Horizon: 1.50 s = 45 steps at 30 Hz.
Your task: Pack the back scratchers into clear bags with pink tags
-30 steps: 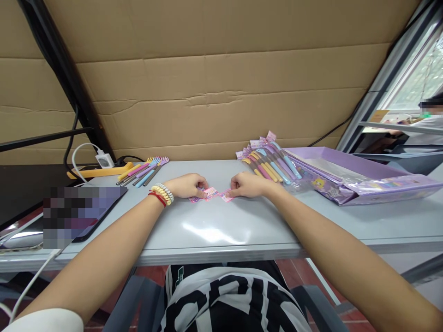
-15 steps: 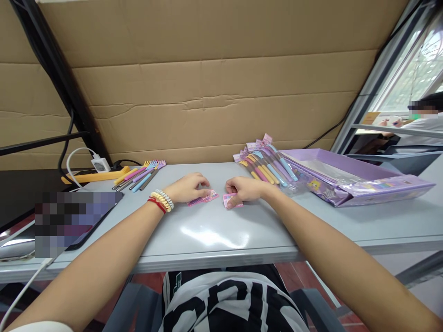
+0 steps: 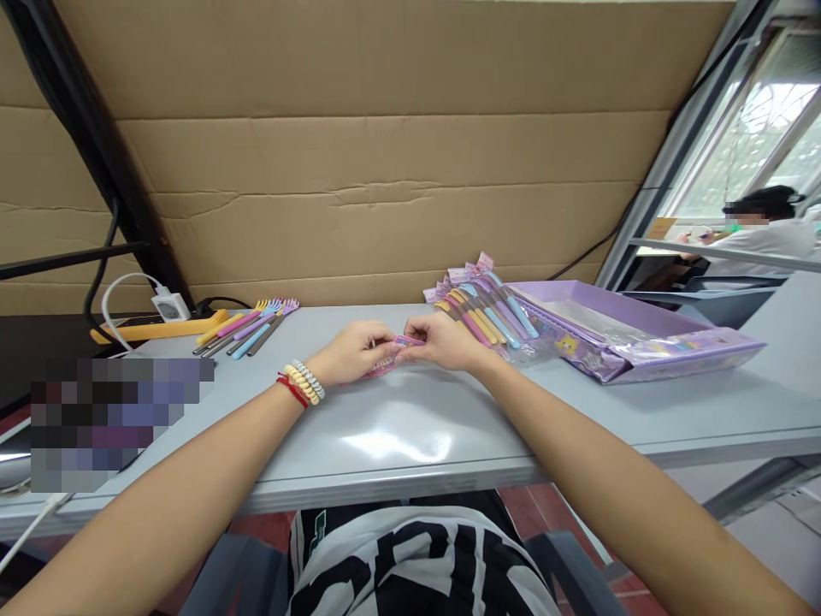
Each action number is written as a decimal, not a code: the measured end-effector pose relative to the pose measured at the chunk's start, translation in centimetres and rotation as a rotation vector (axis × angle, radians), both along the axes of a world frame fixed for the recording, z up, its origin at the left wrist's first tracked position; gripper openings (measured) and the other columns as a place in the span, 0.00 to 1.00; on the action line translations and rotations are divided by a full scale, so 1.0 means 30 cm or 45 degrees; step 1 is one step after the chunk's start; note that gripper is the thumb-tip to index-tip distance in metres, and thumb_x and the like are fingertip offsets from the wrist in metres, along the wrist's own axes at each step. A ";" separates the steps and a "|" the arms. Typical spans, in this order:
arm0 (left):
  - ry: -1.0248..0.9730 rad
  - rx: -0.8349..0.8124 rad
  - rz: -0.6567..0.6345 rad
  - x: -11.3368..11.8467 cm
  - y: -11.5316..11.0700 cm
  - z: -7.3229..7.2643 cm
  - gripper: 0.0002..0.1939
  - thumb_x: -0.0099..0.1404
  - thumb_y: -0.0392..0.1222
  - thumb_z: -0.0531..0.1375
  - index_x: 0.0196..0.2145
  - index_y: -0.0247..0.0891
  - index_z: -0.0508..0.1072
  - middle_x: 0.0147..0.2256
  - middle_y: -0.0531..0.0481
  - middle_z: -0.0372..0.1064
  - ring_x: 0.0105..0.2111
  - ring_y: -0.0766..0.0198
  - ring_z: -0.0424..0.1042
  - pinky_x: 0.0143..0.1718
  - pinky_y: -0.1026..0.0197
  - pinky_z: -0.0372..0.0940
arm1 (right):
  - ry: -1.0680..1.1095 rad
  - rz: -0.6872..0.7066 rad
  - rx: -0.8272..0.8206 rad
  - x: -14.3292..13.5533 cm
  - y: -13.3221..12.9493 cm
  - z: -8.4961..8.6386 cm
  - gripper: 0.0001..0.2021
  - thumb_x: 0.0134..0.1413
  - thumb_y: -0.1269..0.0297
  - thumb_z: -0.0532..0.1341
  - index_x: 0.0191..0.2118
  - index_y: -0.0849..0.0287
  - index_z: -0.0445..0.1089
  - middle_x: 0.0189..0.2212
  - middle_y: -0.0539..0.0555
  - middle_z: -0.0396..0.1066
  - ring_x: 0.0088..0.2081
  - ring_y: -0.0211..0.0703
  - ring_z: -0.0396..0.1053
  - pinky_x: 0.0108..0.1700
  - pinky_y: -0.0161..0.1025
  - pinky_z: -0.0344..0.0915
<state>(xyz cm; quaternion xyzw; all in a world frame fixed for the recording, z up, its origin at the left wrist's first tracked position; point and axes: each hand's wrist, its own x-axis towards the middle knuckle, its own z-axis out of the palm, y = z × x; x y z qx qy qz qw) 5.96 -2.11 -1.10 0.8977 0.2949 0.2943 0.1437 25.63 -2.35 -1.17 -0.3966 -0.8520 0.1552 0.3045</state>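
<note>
A small pink printed card is between my two hands above the middle of the grey table. My left hand, with beaded bracelets and a red cord at the wrist, pinches its left side with thumb and fingers. My right hand pinches the same card from the right, its fingers curled. Under my left hand's fingertips another pink printed piece shows in part; whether it is joined to the card I cannot tell.
Coloured pens with hand-shaped tops lie at the back left beside a yellow bar and white charger. Several pens in clear bags lean against an open purple box on the right. A person sits beyond.
My right hand has moved left to meet my left hand, bringing its pink card off the table. Both hands now pinch at the card. The view has shifted slightly.
</note>
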 end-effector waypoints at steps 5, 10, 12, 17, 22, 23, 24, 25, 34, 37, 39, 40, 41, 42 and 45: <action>-0.033 0.082 0.174 -0.004 -0.002 0.003 0.13 0.65 0.43 0.49 0.32 0.35 0.71 0.26 0.51 0.68 0.25 0.66 0.62 0.29 0.63 0.57 | -0.144 0.021 0.145 0.001 -0.001 -0.001 0.15 0.50 0.58 0.59 0.21 0.59 0.57 0.17 0.45 0.52 0.23 0.32 0.49 0.27 0.33 0.45; 0.010 0.089 0.111 -0.007 -0.007 0.004 0.11 0.64 0.43 0.51 0.36 0.35 0.70 0.29 0.51 0.70 0.27 0.66 0.64 0.30 0.63 0.57 | -0.140 0.063 0.115 0.001 -0.004 -0.003 0.15 0.56 0.55 0.55 0.25 0.60 0.62 0.18 0.45 0.53 0.22 0.32 0.48 0.27 0.33 0.46; 0.045 0.091 0.096 -0.007 -0.005 0.002 0.11 0.64 0.43 0.52 0.35 0.35 0.70 0.28 0.51 0.70 0.27 0.66 0.64 0.30 0.63 0.57 | -0.140 0.062 0.104 0.000 -0.006 -0.002 0.18 0.57 0.52 0.53 0.24 0.60 0.61 0.18 0.45 0.53 0.23 0.32 0.49 0.27 0.33 0.46; 0.098 0.110 0.184 -0.014 0.006 -0.004 0.09 0.61 0.40 0.53 0.25 0.36 0.66 0.20 0.55 0.62 0.21 0.69 0.57 0.24 0.64 0.51 | -0.087 0.054 0.094 -0.003 -0.016 0.003 0.19 0.58 0.51 0.52 0.25 0.61 0.61 0.20 0.46 0.55 0.24 0.32 0.51 0.27 0.33 0.47; 0.077 -0.029 0.132 -0.012 -0.003 -0.002 0.10 0.60 0.42 0.54 0.25 0.36 0.68 0.19 0.56 0.62 0.20 0.70 0.57 0.23 0.65 0.51 | -0.149 0.079 0.134 -0.003 -0.012 -0.001 0.15 0.53 0.59 0.56 0.20 0.61 0.59 0.17 0.45 0.49 0.22 0.31 0.46 0.25 0.33 0.45; 0.042 -0.078 0.122 -0.009 -0.008 0.000 0.11 0.61 0.44 0.54 0.26 0.35 0.69 0.20 0.55 0.63 0.21 0.70 0.59 0.24 0.65 0.52 | -0.182 0.081 0.116 -0.003 -0.009 -0.004 0.15 0.52 0.60 0.56 0.19 0.60 0.57 0.16 0.44 0.47 0.21 0.31 0.45 0.25 0.33 0.44; 0.007 -0.124 0.108 -0.006 -0.012 0.001 0.13 0.62 0.46 0.54 0.27 0.35 0.69 0.21 0.55 0.65 0.21 0.69 0.60 0.24 0.65 0.53 | -0.212 0.087 0.097 -0.002 -0.007 -0.006 0.15 0.50 0.61 0.57 0.19 0.60 0.57 0.16 0.44 0.46 0.21 0.30 0.44 0.25 0.33 0.44; -0.021 -0.159 0.090 -0.004 -0.015 0.002 0.14 0.62 0.49 0.54 0.29 0.35 0.70 0.22 0.54 0.66 0.22 0.69 0.61 0.25 0.65 0.55 | -0.236 0.093 0.081 -0.002 -0.006 -0.008 0.15 0.50 0.61 0.57 0.18 0.61 0.57 0.16 0.44 0.45 0.21 0.30 0.43 0.25 0.33 0.43; 0.111 0.056 0.087 -0.007 0.004 -0.003 0.16 0.65 0.47 0.51 0.23 0.36 0.64 0.22 0.54 0.61 0.24 0.67 0.58 0.27 0.64 0.52 | -0.157 0.050 0.057 -0.006 -0.016 0.011 0.13 0.53 0.60 0.55 0.22 0.61 0.62 0.18 0.46 0.52 0.23 0.32 0.47 0.26 0.32 0.46; 0.179 0.124 0.191 -0.012 0.012 -0.004 0.14 0.66 0.43 0.48 0.24 0.38 0.62 0.22 0.53 0.62 0.24 0.66 0.58 0.27 0.62 0.52 | -0.236 0.091 0.047 -0.002 -0.008 0.005 0.13 0.54 0.61 0.54 0.23 0.61 0.62 0.17 0.45 0.52 0.22 0.32 0.48 0.26 0.32 0.46; 0.230 0.142 0.260 -0.017 0.015 -0.004 0.12 0.65 0.41 0.47 0.25 0.39 0.60 0.23 0.52 0.62 0.24 0.64 0.59 0.26 0.62 0.52 | -0.275 0.072 0.061 0.006 -0.005 0.001 0.11 0.54 0.62 0.54 0.25 0.62 0.65 0.17 0.46 0.57 0.22 0.32 0.51 0.26 0.33 0.48; 0.258 0.149 0.284 -0.020 0.016 -0.004 0.11 0.65 0.40 0.47 0.25 0.39 0.60 0.24 0.51 0.63 0.24 0.64 0.59 0.26 0.61 0.51 | -0.290 0.044 0.071 0.012 -0.004 0.002 0.10 0.53 0.63 0.55 0.26 0.62 0.67 0.18 0.47 0.60 0.22 0.33 0.53 0.27 0.33 0.49; 0.287 0.156 0.304 -0.023 0.018 -0.004 0.11 0.65 0.40 0.47 0.25 0.40 0.59 0.24 0.51 0.63 0.24 0.63 0.59 0.26 0.61 0.51 | -0.297 0.002 0.086 0.022 -0.005 0.007 0.09 0.52 0.64 0.56 0.27 0.62 0.69 0.19 0.48 0.63 0.23 0.33 0.56 0.28 0.33 0.51; 0.315 0.164 0.325 -0.026 0.020 -0.004 0.10 0.64 0.39 0.47 0.25 0.40 0.59 0.24 0.50 0.64 0.24 0.62 0.60 0.26 0.61 0.51 | -0.292 -0.049 0.111 0.034 -0.005 0.017 0.08 0.52 0.64 0.57 0.29 0.62 0.70 0.21 0.50 0.67 0.24 0.34 0.58 0.29 0.33 0.53; 0.367 0.177 0.384 -0.038 0.028 -0.002 0.12 0.65 0.40 0.48 0.24 0.40 0.59 0.24 0.49 0.64 0.24 0.62 0.61 0.26 0.60 0.51 | -0.183 -0.287 0.238 0.101 0.002 0.076 0.08 0.50 0.65 0.57 0.30 0.62 0.73 0.26 0.53 0.72 0.28 0.37 0.64 0.32 0.34 0.57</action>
